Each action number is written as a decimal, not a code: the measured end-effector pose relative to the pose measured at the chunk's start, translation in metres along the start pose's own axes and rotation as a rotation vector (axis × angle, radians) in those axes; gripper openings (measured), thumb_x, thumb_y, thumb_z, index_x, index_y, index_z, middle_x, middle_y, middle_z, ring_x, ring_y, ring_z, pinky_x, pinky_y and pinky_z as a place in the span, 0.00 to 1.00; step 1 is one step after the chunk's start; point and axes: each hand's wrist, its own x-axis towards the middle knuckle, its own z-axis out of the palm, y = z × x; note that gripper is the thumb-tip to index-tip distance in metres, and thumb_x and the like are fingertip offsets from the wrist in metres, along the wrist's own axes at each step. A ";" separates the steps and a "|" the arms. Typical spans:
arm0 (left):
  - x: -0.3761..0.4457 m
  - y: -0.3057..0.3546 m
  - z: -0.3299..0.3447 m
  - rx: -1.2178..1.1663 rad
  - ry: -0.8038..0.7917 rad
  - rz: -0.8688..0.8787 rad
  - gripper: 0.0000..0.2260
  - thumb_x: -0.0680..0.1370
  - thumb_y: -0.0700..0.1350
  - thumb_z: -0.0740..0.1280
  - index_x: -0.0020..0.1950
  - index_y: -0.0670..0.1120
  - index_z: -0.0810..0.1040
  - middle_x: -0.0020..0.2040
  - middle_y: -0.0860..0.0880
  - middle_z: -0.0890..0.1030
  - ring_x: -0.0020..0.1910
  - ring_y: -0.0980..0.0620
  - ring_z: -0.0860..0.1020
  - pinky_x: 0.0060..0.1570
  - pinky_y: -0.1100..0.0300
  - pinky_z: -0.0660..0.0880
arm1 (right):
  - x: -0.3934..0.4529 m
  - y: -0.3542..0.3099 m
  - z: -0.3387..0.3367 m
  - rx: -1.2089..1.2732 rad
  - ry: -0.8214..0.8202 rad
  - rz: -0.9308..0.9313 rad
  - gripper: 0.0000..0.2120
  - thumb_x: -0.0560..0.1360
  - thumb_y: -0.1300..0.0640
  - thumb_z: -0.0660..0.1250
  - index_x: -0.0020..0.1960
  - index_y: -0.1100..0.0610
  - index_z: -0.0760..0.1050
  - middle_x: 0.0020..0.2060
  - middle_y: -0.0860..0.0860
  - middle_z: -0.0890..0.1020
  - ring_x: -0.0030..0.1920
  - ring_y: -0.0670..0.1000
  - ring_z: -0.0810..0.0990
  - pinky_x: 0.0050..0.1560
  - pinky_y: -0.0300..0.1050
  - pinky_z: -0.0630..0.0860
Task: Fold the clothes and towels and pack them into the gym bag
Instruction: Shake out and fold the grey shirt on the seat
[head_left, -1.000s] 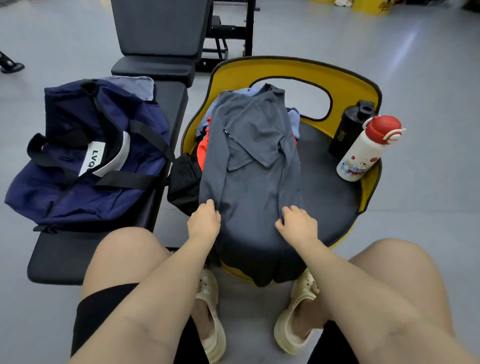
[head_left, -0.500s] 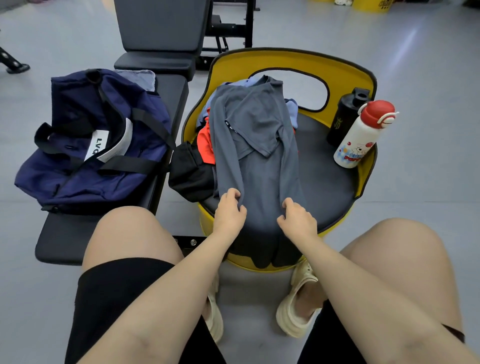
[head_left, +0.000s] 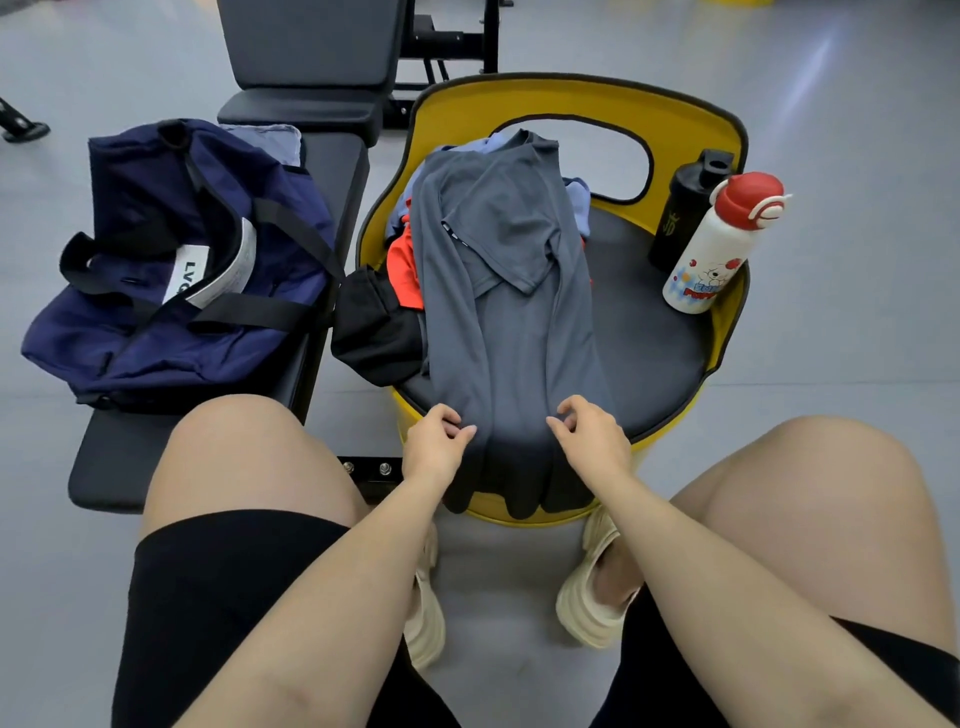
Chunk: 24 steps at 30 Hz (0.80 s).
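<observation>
A grey shirt (head_left: 509, 291), its sides folded in lengthwise, lies on the dark cushion of a yellow seat (head_left: 576, 98); its hem hangs over the front rim. My left hand (head_left: 434, 447) pinches the shirt's left edge at that rim. With curled fingers, my right hand (head_left: 589, 439) pinches the fabric at the right edge. Under the shirt lies a pile with an orange garment (head_left: 404, 270), a black garment (head_left: 371, 335) and a light blue one (head_left: 577, 200). The open navy gym bag (head_left: 156, 332) sits on a black bench (head_left: 111, 467) to the left.
A black shaker bottle (head_left: 683, 213) and a white bottle with a red cap (head_left: 719, 249) stand on the seat's right side. A grey-blue cloth (head_left: 267, 143) lies behind the bag. The bench backrest (head_left: 311, 47) rises at the back. My knees flank the seat.
Both hands brought the shirt's sides inward and slid down to the seat's front rim. The shirt is now narrower than a second ago.
</observation>
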 end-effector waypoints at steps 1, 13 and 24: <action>-0.002 -0.001 0.003 0.035 -0.019 0.001 0.10 0.75 0.49 0.70 0.52 0.47 0.74 0.44 0.50 0.79 0.46 0.50 0.78 0.42 0.59 0.73 | -0.002 -0.001 0.001 -0.004 0.003 0.001 0.10 0.79 0.48 0.62 0.57 0.51 0.72 0.48 0.48 0.81 0.49 0.52 0.78 0.47 0.45 0.75; -0.010 0.000 0.018 0.050 -0.002 0.036 0.04 0.77 0.47 0.68 0.49 0.47 0.75 0.44 0.48 0.81 0.44 0.50 0.78 0.42 0.58 0.73 | -0.014 -0.004 0.031 0.192 -0.188 -0.080 0.07 0.78 0.54 0.65 0.54 0.51 0.80 0.43 0.48 0.83 0.42 0.46 0.83 0.50 0.47 0.80; -0.007 -0.015 0.002 -0.062 -0.166 0.108 0.02 0.76 0.45 0.69 0.45 0.48 0.80 0.42 0.48 0.82 0.45 0.49 0.80 0.52 0.55 0.76 | -0.020 -0.020 0.048 0.383 -0.409 -0.055 0.05 0.74 0.56 0.71 0.49 0.54 0.79 0.46 0.50 0.82 0.51 0.49 0.80 0.53 0.45 0.76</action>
